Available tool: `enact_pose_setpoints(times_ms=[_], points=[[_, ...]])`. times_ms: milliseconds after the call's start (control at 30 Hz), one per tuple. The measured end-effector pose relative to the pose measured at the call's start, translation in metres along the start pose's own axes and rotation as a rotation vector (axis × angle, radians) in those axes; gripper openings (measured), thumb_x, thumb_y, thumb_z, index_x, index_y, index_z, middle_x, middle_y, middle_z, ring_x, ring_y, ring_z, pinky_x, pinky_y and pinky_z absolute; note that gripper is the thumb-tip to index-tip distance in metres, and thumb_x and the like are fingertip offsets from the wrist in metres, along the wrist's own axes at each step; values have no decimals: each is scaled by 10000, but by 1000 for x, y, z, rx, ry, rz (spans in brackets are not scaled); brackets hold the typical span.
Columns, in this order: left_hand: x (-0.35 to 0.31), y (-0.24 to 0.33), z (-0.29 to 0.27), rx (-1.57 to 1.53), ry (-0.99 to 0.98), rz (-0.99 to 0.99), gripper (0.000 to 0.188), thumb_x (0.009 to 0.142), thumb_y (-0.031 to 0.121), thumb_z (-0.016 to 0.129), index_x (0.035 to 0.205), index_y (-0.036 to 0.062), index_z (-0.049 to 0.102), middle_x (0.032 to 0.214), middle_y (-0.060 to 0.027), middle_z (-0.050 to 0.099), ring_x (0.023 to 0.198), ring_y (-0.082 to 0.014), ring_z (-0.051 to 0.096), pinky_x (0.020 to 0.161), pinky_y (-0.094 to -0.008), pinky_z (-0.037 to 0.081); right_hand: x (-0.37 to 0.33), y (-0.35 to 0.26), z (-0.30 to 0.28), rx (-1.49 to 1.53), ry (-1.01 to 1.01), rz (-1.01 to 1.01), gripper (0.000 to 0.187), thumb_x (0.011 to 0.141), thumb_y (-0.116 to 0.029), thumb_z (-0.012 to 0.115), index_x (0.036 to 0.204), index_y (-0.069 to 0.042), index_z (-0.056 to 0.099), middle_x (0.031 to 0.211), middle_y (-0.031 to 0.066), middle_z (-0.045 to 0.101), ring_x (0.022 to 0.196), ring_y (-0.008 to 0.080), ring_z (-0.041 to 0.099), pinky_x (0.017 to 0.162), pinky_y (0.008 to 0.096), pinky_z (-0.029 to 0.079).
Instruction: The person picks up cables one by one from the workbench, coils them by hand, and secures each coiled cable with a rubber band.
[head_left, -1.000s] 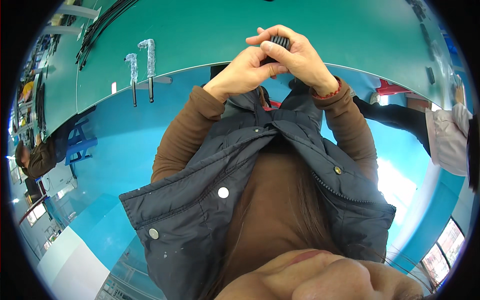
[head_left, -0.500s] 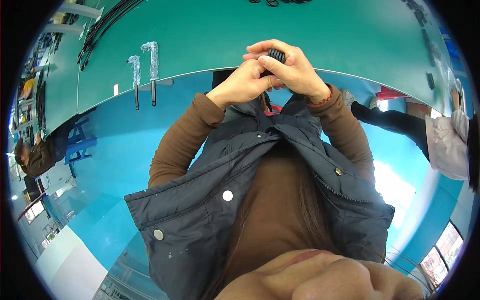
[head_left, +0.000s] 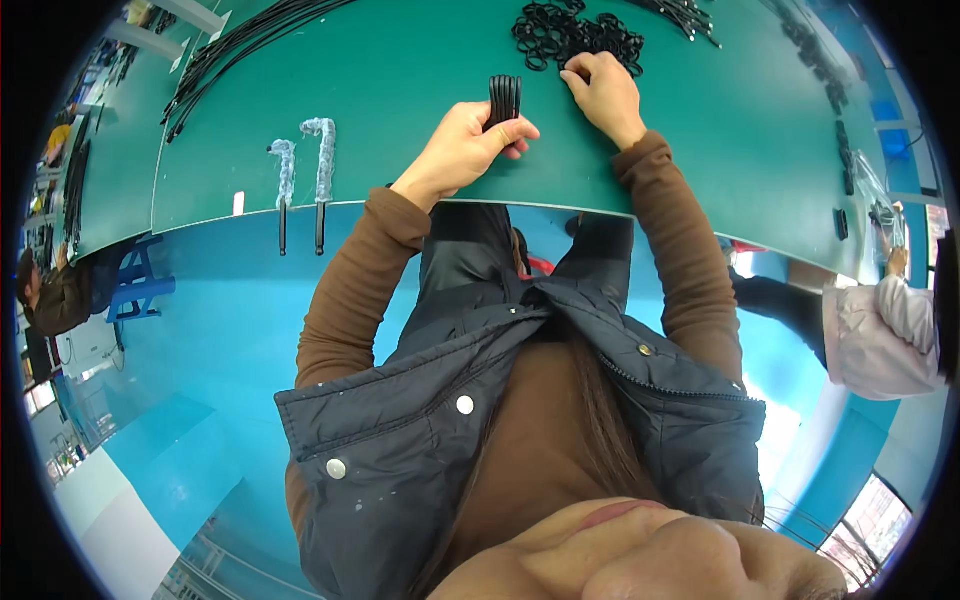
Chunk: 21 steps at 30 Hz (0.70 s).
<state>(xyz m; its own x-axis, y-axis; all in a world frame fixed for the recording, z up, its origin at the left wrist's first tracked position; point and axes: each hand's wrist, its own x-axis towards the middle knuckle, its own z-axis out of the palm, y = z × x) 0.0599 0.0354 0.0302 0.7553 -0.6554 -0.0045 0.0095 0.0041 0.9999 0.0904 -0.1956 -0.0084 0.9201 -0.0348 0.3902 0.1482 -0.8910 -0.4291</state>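
The green table (head_left: 400, 70) lies under both hands. The pile of black rings (head_left: 545, 35) is just beyond the right hand (head_left: 608, 97), which is now parted from the other and at the pile's near edge; whether it pinches a ring, I cannot tell. So the left hand (head_left: 462, 148) alone now pinches the black bundle (head_left: 506, 92) between thumb and fingers. On the white patch (head_left: 239, 203), left of this hand, no writing is readable.

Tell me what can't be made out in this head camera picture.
All in the head view:
- Lower part of the black bundle: hidden by the left hand.
- Whether the right hand holds any black rings: hidden by the hand itself.
- Far ends of the long black cables: cut off by the top edge.
- Contents of the clear bag: too small near the right rim.
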Motion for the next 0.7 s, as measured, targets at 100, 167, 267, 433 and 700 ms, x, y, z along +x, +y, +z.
enact_pose_setpoints(times_ms=[100,167,267,433,700], points=[[25,-6,-2,73,170,-71,223,898,199,596,946,-10,658,801,-48,625,722,-112,577,671,-246,481,-1,1,-2,235,-28,84,189,781,-262,691,875,-98,704,845,85,623,775,219,601,709,336,491],[49,-15,2,124,245,-88,228,895,205,603,937,-13,654,798,-50,626,714,-111,578,655,-245,482,-4,2,-5,458,-32,138,194,748,-219,734,903,-104,726,863,65,635,767,161,601,676,279,492],[79,-26,9,200,345,-108,233,889,215,620,893,-17,639,786,-58,629,686,-112,582,611,-249,487,-10,-3,-4,536,-24,88,186,749,-211,737,899,-102,730,869,63,638,779,160,603,680,275,492],[97,-40,19,406,406,-1,308,873,244,618,788,-52,599,767,-147,622,682,-226,599,617,-342,487,-14,-6,-9,630,-43,88,162,770,-169,729,888,-58,721,929,47,625,781,138,595,662,254,483],[92,-27,18,752,502,211,338,851,264,603,755,-60,603,786,-240,573,754,-388,570,695,-458,465,-16,5,-19,1207,-37,443,109,818,-119,678,862,-19,669,682,-36,562,573,34,456,511,180,363]])
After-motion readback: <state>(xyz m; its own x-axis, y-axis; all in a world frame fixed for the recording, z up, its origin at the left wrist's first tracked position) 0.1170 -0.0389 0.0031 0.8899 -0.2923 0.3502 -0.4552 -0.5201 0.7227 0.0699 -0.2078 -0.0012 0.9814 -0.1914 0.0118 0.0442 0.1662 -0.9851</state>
